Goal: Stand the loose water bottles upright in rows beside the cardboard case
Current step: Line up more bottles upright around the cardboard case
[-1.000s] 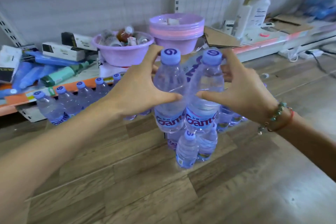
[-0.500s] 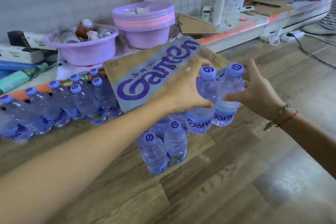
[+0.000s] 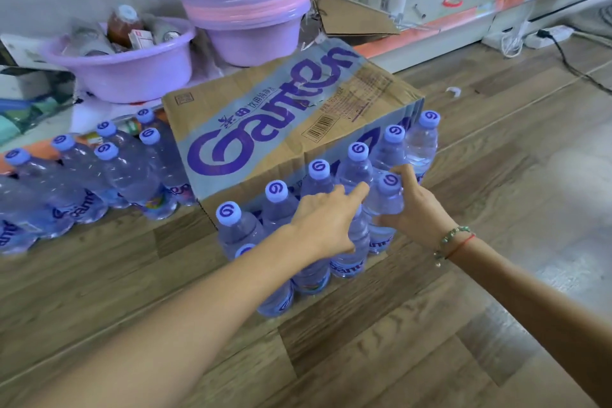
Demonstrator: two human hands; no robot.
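A cardboard Ganten case [image 3: 265,116] lies on the wood floor. Along its near side stands a row of upright water bottles [image 3: 319,175] with lilac caps, and a second row [image 3: 311,275] runs in front of it. My left hand [image 3: 328,219] lies over the top of one second-row bottle [image 3: 349,258] and hides its cap, index finger stretched out. My right hand [image 3: 420,209] grips the neighbouring bottle [image 3: 387,202] by its shoulder; that bottle stands upright. More bottles [image 3: 126,172] stand grouped left of the case.
Two purple basins [image 3: 132,73] [image 3: 251,26] sit on a low shelf behind the case, with flat cardboard [image 3: 351,16] beside them. A power strip and black cable [image 3: 546,36] lie at the far right. Bare floor [image 3: 430,325] stretches in front and right.
Both hands have come down and away from me with a bottle each, from chest height to the floor in front of the case. The view has shifted left and closer.
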